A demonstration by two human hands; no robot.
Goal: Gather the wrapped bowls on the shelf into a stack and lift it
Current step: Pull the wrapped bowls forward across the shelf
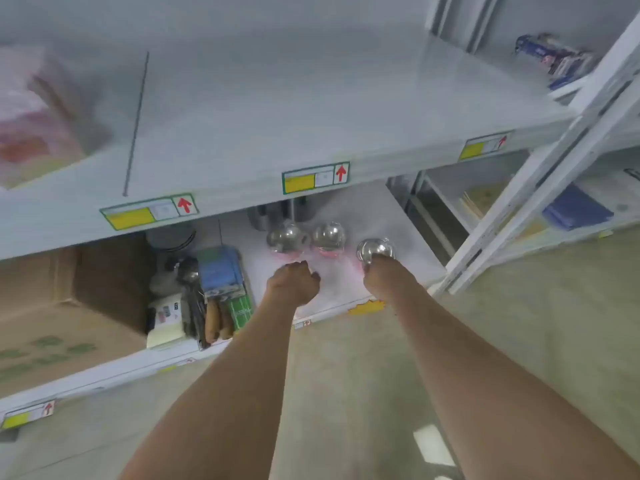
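On the lower white shelf (346, 299), three wrapped bowls (328, 237), grey floor (519, 341)

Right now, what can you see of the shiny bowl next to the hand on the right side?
The right bowl is round, silvery and mirror-bright, probably metal, with see-through wrap carrying pinkish-red print near its front. It sits on the white lower shelf, rightmost of three such bowls and apart from the middle bowl. The right hand reaches its near edge and seems to touch it, though the blur hides the grip. The picture is too soft to tell whether it is upright or upside down.
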